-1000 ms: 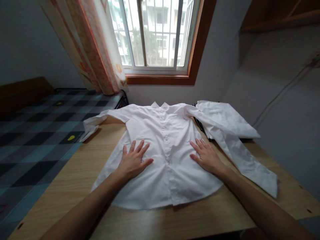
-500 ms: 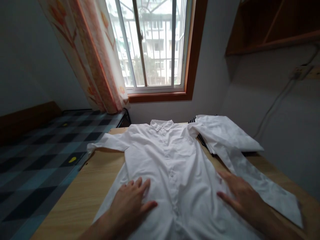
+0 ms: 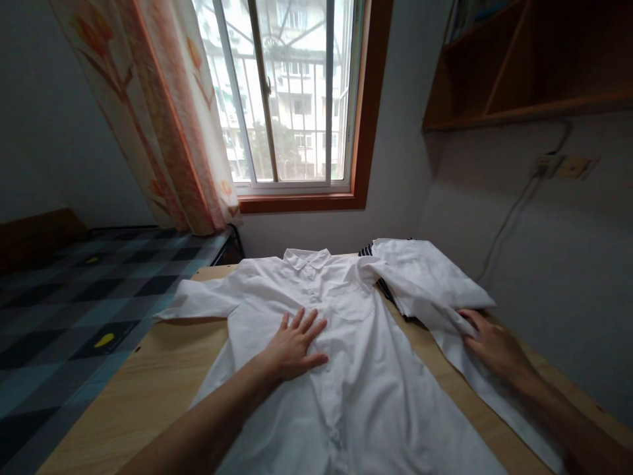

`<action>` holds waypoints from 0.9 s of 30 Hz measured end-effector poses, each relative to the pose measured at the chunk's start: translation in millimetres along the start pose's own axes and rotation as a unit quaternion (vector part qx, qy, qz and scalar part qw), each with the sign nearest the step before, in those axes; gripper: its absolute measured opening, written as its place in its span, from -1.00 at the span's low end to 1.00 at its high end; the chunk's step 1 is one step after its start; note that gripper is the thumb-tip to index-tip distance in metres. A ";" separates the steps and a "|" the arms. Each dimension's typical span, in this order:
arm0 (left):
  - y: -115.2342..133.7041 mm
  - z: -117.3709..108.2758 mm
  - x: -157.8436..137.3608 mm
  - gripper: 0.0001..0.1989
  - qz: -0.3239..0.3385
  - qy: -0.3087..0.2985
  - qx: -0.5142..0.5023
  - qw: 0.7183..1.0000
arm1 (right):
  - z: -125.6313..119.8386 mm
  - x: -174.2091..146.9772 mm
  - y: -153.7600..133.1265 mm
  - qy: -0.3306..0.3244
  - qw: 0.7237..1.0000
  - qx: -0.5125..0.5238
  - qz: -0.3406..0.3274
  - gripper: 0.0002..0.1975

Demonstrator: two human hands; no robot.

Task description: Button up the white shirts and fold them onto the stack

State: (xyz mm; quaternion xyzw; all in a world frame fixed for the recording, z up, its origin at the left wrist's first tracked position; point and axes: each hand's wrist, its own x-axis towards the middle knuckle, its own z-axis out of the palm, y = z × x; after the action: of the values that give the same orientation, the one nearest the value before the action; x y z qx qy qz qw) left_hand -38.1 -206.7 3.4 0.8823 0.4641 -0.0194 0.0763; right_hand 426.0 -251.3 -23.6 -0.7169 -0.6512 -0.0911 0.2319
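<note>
A white button-up shirt [image 3: 291, 284] lies spread on the wooden table, front up and collar toward the window. My left hand [image 3: 297, 346] rests flat on the shirt's middle near the button line, fingers spread. At the right, my right hand [image 3: 489, 340] has its thumb and fingers closed on the shirt's long right-side sleeve [image 3: 457, 349], about midway along it. The other sleeve [image 3: 198, 300] stretches out to the left across the table edge. The shirt's lower end runs out of view at the bottom.
Folded white clothing [image 3: 425, 264] with a black-and-white striped piece [image 3: 366, 250] under it sits at the table's back right. A checked bed [image 3: 123, 284] adjoins the wooden table [image 3: 133, 389] on the left. A wall shelf [image 3: 494, 72] hangs at upper right, above a cord [image 3: 509, 224].
My left hand has slid forward and right onto the shirt's middle. My right hand has moved from the shirt's side to the sleeve and taken hold of it. The view has shifted slightly.
</note>
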 end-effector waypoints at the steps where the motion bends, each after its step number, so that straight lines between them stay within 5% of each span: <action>1: -1.2 -1.3 0.2 -0.16 0.003 -0.004 0.002 1.000 | -12.7 0.8 7.3 0.012 0.999 -0.034 -0.013 -0.63; 7: -3.0 -1.2 4.1 -0.18 0.007 -0.009 0.019 1.000 | -85.8 30.9 52.1 0.241 0.949 -0.200 0.040 -0.68; 14: 4.9 -34.4 25.9 -0.32 -0.001 -0.008 0.008 1.000 | -81.9 12.9 55.9 0.130 0.989 -0.063 -0.023 -0.82; 18: 24.2 -72.0 90.8 -0.52 0.019 0.094 0.003 0.995 | -82.6 -17.5 30.5 0.140 0.985 -0.065 -0.074 -0.78; 20: 38.2 -81.6 132.8 -0.37 0.069 0.158 -0.006 0.985 | -80.6 -33.5 17.7 0.127 0.985 -0.072 -0.095 -0.77; 23: 56.6 -82.8 188.0 -0.28 0.122 0.157 -0.019 0.980 | -71.7 -61.4 6.9 0.085 0.985 -0.077 -0.128 -0.72; 27: 59.1 -80.5 226.6 -0.70 0.073 0.170 -0.058 0.981 | -68.4 -94.0 25.7 0.087 0.981 -0.131 -0.115 -0.59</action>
State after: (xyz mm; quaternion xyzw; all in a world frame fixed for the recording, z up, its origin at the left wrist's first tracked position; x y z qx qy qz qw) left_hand 136.4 -42.5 66.0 0.8982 0.4052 0.1633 0.0484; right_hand 450.0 -367.0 -9.8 -0.6504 -0.6894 -0.2634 0.1798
